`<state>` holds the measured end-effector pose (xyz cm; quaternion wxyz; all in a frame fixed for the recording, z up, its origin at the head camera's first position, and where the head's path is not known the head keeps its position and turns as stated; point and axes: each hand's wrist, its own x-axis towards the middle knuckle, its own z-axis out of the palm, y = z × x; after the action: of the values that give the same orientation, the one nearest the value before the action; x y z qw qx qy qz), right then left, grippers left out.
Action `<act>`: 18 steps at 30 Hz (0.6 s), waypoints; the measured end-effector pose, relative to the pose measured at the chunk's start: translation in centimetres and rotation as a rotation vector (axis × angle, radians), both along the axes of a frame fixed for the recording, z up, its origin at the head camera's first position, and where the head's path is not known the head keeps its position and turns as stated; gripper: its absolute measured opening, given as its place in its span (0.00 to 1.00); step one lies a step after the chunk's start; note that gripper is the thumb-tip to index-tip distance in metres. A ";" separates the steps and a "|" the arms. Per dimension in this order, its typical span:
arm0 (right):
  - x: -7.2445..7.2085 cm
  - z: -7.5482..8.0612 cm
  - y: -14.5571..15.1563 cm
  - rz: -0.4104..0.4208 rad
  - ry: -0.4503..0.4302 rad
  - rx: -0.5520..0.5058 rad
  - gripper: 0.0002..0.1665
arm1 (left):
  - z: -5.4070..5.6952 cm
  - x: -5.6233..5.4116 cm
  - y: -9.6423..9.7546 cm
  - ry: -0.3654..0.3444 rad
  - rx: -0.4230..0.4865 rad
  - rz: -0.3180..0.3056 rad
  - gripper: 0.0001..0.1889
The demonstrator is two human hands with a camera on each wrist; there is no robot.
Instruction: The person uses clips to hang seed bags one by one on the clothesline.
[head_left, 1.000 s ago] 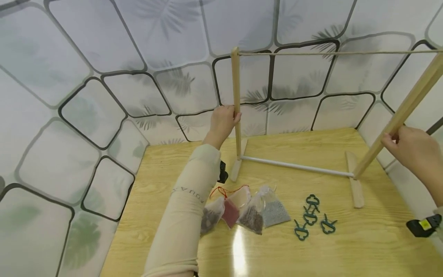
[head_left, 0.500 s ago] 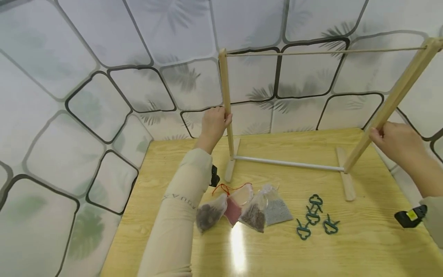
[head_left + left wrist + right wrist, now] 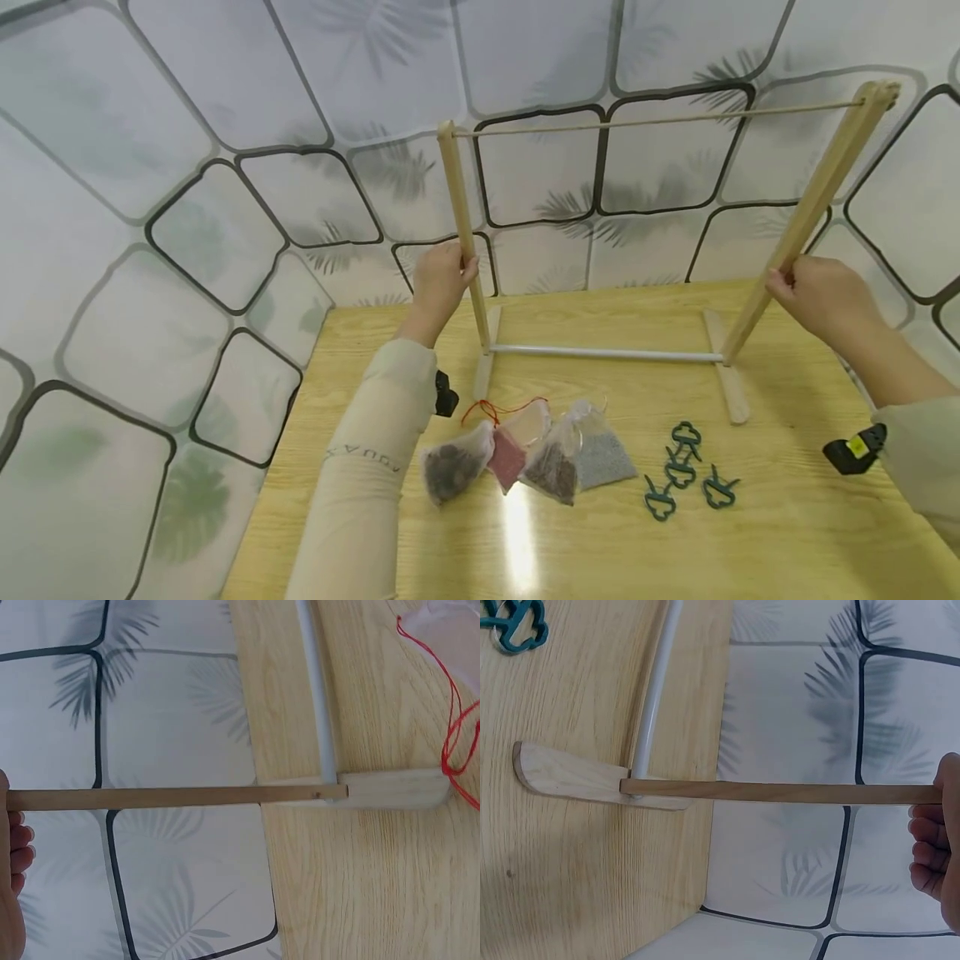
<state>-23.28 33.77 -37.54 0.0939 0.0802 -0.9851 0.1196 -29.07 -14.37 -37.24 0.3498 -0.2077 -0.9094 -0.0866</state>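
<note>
A wooden rack stands on the table, its left post and right post joined by a cord at the top and a white rod at the bottom. My left hand grips the left post around mid-height. The right post is held by my right hand, fingers curled round it. Each post rises from a flat wooden foot; the left foot shows in the left wrist view, the right foot in the right wrist view.
In front of the rack lie several filled mesh bags, among them a dark one, a pink one and a grey-blue one. Several green cloud-shaped clips lie to their right. A patterned wall covering borders the table's back edge.
Both hands have moved left in the head view, carrying the rack with them. The right post's top has come into view. Bags and clips stay in place on the table.
</note>
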 end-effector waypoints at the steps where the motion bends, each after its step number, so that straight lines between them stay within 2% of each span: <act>1: -0.1 0.0 -0.2 -0.001 -0.003 -0.006 0.25 | 0.0 0.1 -0.2 -0.003 -0.001 0.002 0.11; 9: -1.1 0.1 -2.3 0.018 -0.003 -0.030 0.23 | 0.5 0.9 -2.0 -0.113 0.022 0.082 0.11; 14: -1.5 0.0 -3.6 0.033 0.004 -0.038 0.23 | 0.5 1.5 -3.4 -0.149 0.029 0.099 0.11; 18: -1.6 0.1 -4.7 0.059 0.013 -0.030 0.23 | 0.5 2.3 -4.6 -0.140 0.040 0.105 0.11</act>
<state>-24.88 29.12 -37.46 0.0977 0.1088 -0.9798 0.1367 -26.72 -18.96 -36.78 0.2934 -0.1461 -0.9394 -0.1008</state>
